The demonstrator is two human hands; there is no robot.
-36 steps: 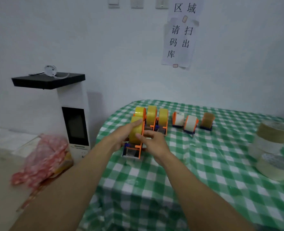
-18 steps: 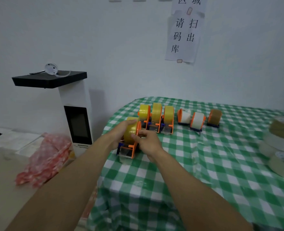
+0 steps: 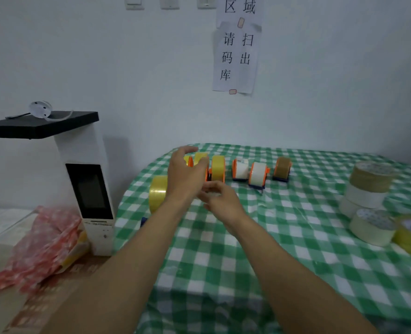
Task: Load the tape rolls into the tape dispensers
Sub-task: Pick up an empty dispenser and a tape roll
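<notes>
Left hand [image 3: 185, 175] at frame centre, raised over the left end of the dispenser row, fingers loosely spread, nothing in it. Right hand [image 3: 221, 198] just below-right of it, fingers curled in towards the left palm; blurred, can't tell if it pinches anything. Yellow roll [image 3: 156, 192] stands on edge near the left edge of the table [image 3: 272, 237], partly behind the left wrist; its holder is mostly hidden. Behind the hands is a row: yellow dispenser [image 3: 218, 168], white dispenser [image 3: 242, 168], second white dispenser [image 3: 258, 175], brown dispenser [image 3: 282, 168], all loaded. Loose rolls [image 3: 371, 179] stacked at frame right. Machine [image 3: 88, 189] and red bag [image 3: 43, 244] at lower left.
</notes>
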